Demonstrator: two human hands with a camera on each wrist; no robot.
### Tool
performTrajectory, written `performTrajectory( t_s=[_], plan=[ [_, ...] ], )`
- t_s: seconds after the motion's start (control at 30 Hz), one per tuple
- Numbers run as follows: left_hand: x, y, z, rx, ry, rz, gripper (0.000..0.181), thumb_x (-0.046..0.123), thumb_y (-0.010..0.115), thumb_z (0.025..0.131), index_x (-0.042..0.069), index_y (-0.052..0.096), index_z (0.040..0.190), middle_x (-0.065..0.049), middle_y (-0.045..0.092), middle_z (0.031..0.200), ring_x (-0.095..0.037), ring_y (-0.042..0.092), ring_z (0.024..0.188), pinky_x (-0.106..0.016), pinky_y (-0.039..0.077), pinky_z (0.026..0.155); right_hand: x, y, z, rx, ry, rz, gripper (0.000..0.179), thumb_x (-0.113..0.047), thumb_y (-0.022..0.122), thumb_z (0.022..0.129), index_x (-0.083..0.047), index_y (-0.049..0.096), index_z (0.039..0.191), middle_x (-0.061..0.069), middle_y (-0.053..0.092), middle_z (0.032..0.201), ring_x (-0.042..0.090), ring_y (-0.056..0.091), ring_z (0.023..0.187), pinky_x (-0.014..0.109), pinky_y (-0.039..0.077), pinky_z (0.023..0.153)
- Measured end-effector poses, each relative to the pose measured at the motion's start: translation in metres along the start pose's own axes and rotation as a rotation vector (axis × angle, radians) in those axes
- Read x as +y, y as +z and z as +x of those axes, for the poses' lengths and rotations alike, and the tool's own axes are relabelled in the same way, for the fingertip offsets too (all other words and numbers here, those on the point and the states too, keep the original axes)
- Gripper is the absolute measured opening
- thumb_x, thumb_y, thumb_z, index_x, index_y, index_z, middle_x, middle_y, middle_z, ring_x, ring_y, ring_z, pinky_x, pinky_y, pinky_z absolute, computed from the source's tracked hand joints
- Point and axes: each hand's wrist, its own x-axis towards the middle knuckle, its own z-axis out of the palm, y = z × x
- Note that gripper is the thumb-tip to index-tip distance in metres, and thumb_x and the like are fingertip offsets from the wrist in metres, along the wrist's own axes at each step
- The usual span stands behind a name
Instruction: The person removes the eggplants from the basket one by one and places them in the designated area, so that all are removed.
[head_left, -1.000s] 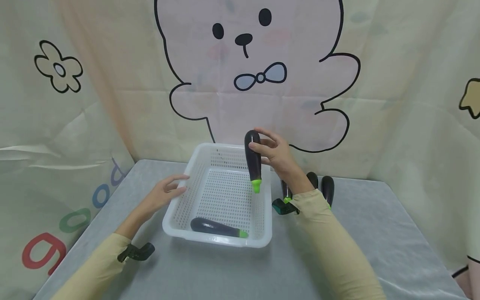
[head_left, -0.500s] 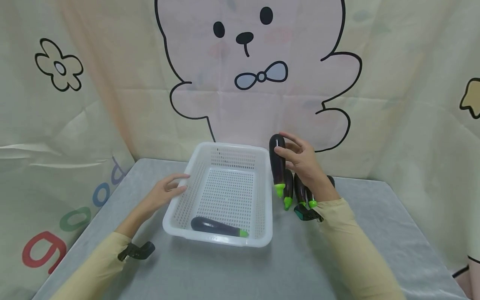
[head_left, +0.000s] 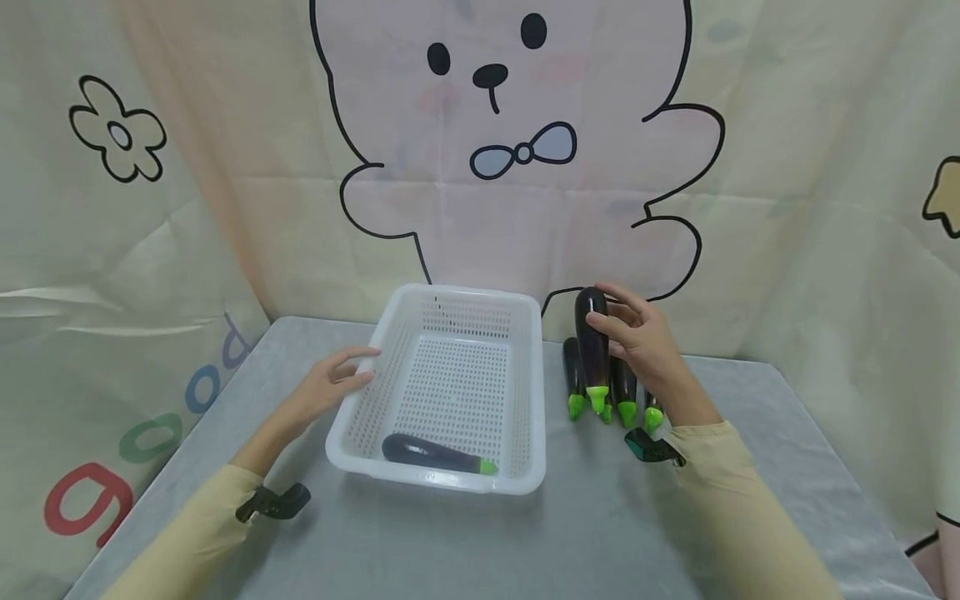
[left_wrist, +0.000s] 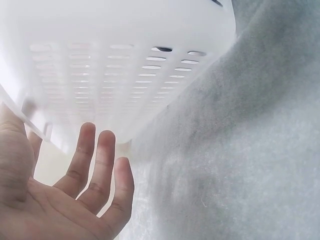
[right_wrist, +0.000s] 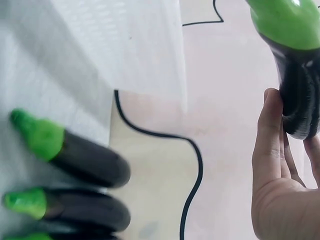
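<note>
A white plastic basket (head_left: 348,467) stands on the table, with one dark purple eggplant (head_left: 431,454) lying along its near side. My left hand (head_left: 330,385) rests at the basket's left rim, thumb and index finger over the edge. In the left wrist view the other fingers reach out nearly straight beside the slotted wall. Right of the basket, my right hand (head_left: 641,337) pinches another eggplant (head_left: 592,342) near its rounded end, its green tip hanging down. It is held above several more eggplants (right_wrist: 90,160) lying side by side on the table, partly hidden behind it.
A grey cloth covers the table (head_left: 480,542). Behind it hangs a pale curtain (head_left: 495,225) with a cartoon bear, flanked by side curtains. Black cameras sit on the left wrist (head_left: 272,502) and the right wrist (head_left: 652,447).
My right hand has moved right and lower with the eggplant, from above the basket to over the group of eggplants. The left hand and the basket have stayed put.
</note>
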Motion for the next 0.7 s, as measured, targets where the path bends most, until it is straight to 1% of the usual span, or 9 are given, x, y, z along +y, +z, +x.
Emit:
performTrajectory(
  t_s=[0.17, 0.3, 0.37, 0.4, 0.47, 0.57, 0.6, 0.63, 0.7],
  plan=[
    [0.0, 0.001, 0.001, 0.004, -0.012, 0.014, 0.048, 0.025, 0.066, 0.102, 0.017, 0.05, 0.147, -0.025, 0.054, 0.139, -0.04, 0.066, 0.107, -0.048, 0.059, 0.076, 0.004, -0.015, -0.011, 0.02, 0.024, -0.059, 0.059, -0.016, 0.071, 0.098, -0.022, 0.049, 0.152, 0.01, 0.059, 0.124, 0.022, 0.063, 0.107, 0.034, 0.054, 0.085],
    [0.0, 0.001, 0.001, 0.01, -0.014, 0.02, 0.049, 0.025, 0.066, 0.102, 0.018, 0.05, 0.147, -0.024, 0.054, 0.139, -0.039, 0.066, 0.107, -0.048, 0.059, 0.076, 0.008, -0.028, -0.019, 0.044, 0.053, -0.147, 0.061, -0.021, 0.071, 0.098, -0.025, 0.046, 0.154, 0.008, 0.058, 0.127, 0.021, 0.059, 0.113, 0.048, 0.045, 0.097],
    [0.0, 0.001, 0.001, 0.008, -0.014, 0.015, 0.049, 0.024, 0.066, 0.102, 0.018, 0.05, 0.148, -0.024, 0.054, 0.139, -0.038, 0.067, 0.106, -0.048, 0.059, 0.076, 0.01, -0.035, -0.023, 0.057, 0.067, -0.181, 0.062, -0.023, 0.071, 0.099, -0.026, 0.045, 0.155, 0.009, 0.055, 0.13, 0.02, 0.057, 0.116, 0.053, 0.041, 0.101],
    [0.0, 0.001, 0.001, 0.007, -0.014, 0.014, 0.049, 0.024, 0.066, 0.102, 0.018, 0.05, 0.148, -0.024, 0.055, 0.139, -0.038, 0.067, 0.105, -0.048, 0.059, 0.076, 0.012, -0.039, -0.025, 0.063, 0.075, -0.202, 0.062, -0.024, 0.07, 0.099, -0.026, 0.044, 0.155, 0.009, 0.053, 0.132, 0.02, 0.056, 0.116, 0.053, 0.041, 0.101],
    [0.0, 0.001, 0.0, 0.005, -0.016, 0.009, 0.049, 0.025, 0.065, 0.102, 0.018, 0.05, 0.148, -0.025, 0.055, 0.138, -0.038, 0.067, 0.104, -0.048, 0.059, 0.076, 0.014, -0.046, -0.03, 0.077, 0.091, -0.228, 0.063, -0.025, 0.071, 0.098, -0.026, 0.044, 0.156, 0.01, 0.049, 0.136, 0.019, 0.055, 0.116, 0.046, 0.045, 0.098],
    [0.0, 0.001, 0.0, 0.007, -0.017, 0.014, 0.049, 0.026, 0.066, 0.102, 0.018, 0.05, 0.147, -0.024, 0.055, 0.138, -0.038, 0.068, 0.105, -0.048, 0.059, 0.076, 0.018, -0.058, -0.037, 0.091, 0.111, -0.251, 0.063, -0.027, 0.071, 0.098, -0.026, 0.044, 0.156, 0.011, 0.046, 0.138, 0.019, 0.056, 0.113, 0.03, 0.05, 0.087],
    [-0.001, 0.0, 0.0, 0.005, -0.012, 0.019, 0.049, 0.026, 0.066, 0.102, 0.017, 0.05, 0.148, -0.025, 0.055, 0.139, -0.038, 0.067, 0.105, -0.048, 0.059, 0.076, 0.02, -0.061, -0.039, 0.093, 0.114, -0.272, 0.063, -0.028, 0.07, 0.099, -0.027, 0.044, 0.156, 0.011, 0.045, 0.137, 0.017, 0.056, 0.112, 0.025, 0.049, 0.084],
    [-0.001, 0.0, 0.0, 0.004, -0.008, 0.02, 0.049, 0.026, 0.066, 0.102, 0.017, 0.05, 0.148, -0.025, 0.054, 0.139, -0.038, 0.067, 0.105, -0.048, 0.059, 0.077, 0.021, -0.065, -0.041, 0.097, 0.115, -0.275, 0.063, -0.027, 0.071, 0.099, -0.026, 0.044, 0.156, 0.01, 0.045, 0.137, 0.016, 0.056, 0.112, 0.022, 0.049, 0.082],
    [-0.002, 0.0, 0.0, 0.001, 0.002, 0.019, 0.05, 0.025, 0.066, 0.102, 0.016, 0.05, 0.148, -0.026, 0.054, 0.139, -0.039, 0.067, 0.106, -0.048, 0.059, 0.077, 0.024, -0.073, -0.046, 0.106, 0.113, -0.252, 0.063, -0.024, 0.071, 0.098, -0.024, 0.044, 0.155, 0.011, 0.047, 0.134, 0.015, 0.059, 0.109, 0.022, 0.051, 0.081]
  ],
)
